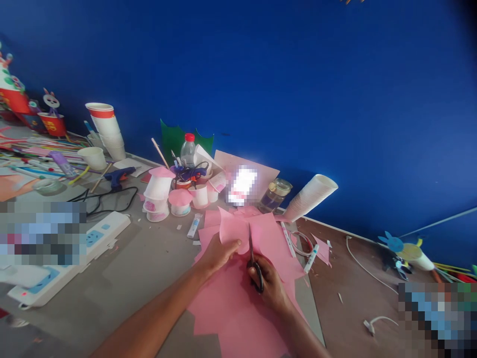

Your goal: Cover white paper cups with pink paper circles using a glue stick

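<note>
My left hand point(219, 251) pinches a piece of pink paper point(233, 228) by its lower edge, thumb on top. In my right hand point(270, 281) is a pair of black-handled scissors point(255, 263), its blades pointing away from me beside the right edge of that piece. Whether the blades are touching the paper I cannot tell. Several larger pink sheets point(238, 308) lie spread on the table beneath both hands. Just beyond them leans a lit phone point(243, 186), its screen blurred out.
White paper cups with pink paper point(158, 194) and a glue stick point(194, 226) stand or lie left of the sheets. A cup stack point(313, 196) and glass jar point(276, 194) are to the right. Farther left are a glue gun point(118, 176) and power strip point(74, 258).
</note>
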### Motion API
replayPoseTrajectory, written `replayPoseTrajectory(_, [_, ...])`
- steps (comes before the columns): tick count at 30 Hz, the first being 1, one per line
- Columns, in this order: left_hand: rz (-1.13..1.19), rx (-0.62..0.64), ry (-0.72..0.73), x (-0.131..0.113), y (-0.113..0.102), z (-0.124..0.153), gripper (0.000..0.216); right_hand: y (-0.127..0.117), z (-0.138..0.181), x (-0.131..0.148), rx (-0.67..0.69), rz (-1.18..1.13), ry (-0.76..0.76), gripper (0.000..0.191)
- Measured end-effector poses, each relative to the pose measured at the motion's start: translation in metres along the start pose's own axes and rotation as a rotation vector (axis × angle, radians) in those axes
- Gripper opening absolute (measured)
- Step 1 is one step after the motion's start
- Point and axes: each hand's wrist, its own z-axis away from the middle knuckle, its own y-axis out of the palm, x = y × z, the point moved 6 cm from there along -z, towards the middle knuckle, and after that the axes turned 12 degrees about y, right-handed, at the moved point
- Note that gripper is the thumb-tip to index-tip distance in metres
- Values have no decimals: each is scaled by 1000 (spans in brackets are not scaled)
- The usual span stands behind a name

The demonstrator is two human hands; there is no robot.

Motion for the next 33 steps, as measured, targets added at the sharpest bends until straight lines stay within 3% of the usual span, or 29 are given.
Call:
replayPoseTrajectory(7, [14, -13, -7, 2, 3, 2, 24, 3, 2, 3, 40, -60, -17, 39])
replayPoseTrajectory(20, [44, -62, -18, 6, 5, 5, 22, 4, 2, 3, -4, -25, -31, 37])
replayPoseTrajectory(33, [86, -32, -25, 6, 10, 6, 24, 2, 2, 0, -21, -8, -26, 39])
